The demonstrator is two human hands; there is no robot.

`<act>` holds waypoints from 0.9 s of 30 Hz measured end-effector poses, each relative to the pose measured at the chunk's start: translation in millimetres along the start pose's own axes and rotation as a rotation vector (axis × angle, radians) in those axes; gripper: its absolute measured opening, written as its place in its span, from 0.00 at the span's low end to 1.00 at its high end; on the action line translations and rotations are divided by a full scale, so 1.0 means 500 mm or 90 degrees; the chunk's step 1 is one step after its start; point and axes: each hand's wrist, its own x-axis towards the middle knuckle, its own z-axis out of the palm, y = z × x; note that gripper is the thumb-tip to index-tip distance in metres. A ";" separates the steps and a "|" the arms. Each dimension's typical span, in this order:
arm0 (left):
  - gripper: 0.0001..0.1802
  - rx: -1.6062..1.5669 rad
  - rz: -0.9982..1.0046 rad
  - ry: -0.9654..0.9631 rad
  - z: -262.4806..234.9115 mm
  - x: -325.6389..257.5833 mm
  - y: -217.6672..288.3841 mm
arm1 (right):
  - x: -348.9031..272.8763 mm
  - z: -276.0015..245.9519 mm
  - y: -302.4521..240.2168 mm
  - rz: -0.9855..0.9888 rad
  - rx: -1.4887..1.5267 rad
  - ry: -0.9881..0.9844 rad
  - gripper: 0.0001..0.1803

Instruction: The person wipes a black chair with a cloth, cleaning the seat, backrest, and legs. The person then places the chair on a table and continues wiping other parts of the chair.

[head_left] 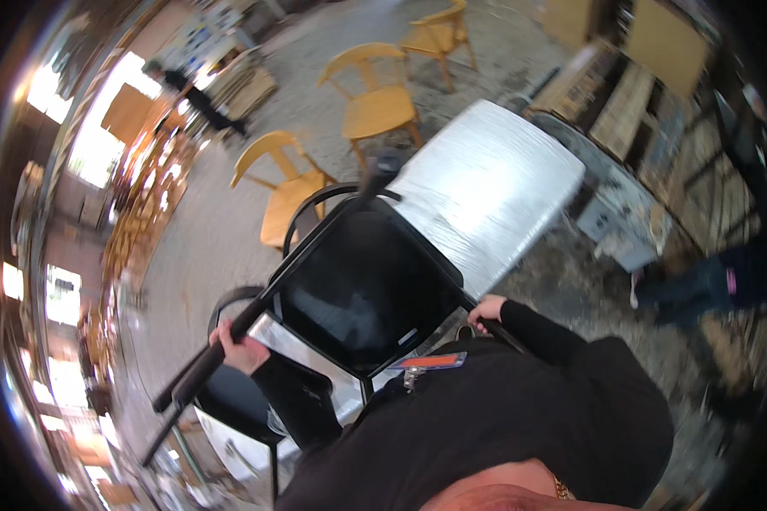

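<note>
A black chair (362, 281) is held up in front of my body, its dark seat facing up and tilted. My left hand (240, 347) is wrapped round one of its black bars at the left. On the other side, my right hand (488, 313) grips another black bar of the same chair, close to my waist. A second black chair (251, 399) stands below and to the left, partly hidden by my left arm. Beyond the held chair lies a flat surface wrapped in shiny film (494, 179). An orange-and-blue badge (435, 361) hangs at my chest.
Light wooden chairs (375, 111) stand on the concrete floor (179, 272) ahead. Wooden pallets (614, 102) and boards are stacked at the right. Someone in dark clothes (198, 98) is at the far left, near a long row of wooden parts (145, 187). Dark-blue cloth (699, 285) shows at right.
</note>
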 end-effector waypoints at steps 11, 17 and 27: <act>0.05 -0.021 0.024 -0.154 0.212 -0.065 0.011 | -0.123 -0.121 -0.037 0.028 0.069 0.053 0.04; 0.05 -0.067 0.044 -0.210 0.411 -0.173 -0.068 | -0.149 -0.339 -0.088 -0.006 0.071 0.065 0.06; 0.06 -0.082 -0.009 -0.200 0.775 -0.482 -0.221 | -0.252 -0.865 -0.227 -0.014 0.016 0.085 0.06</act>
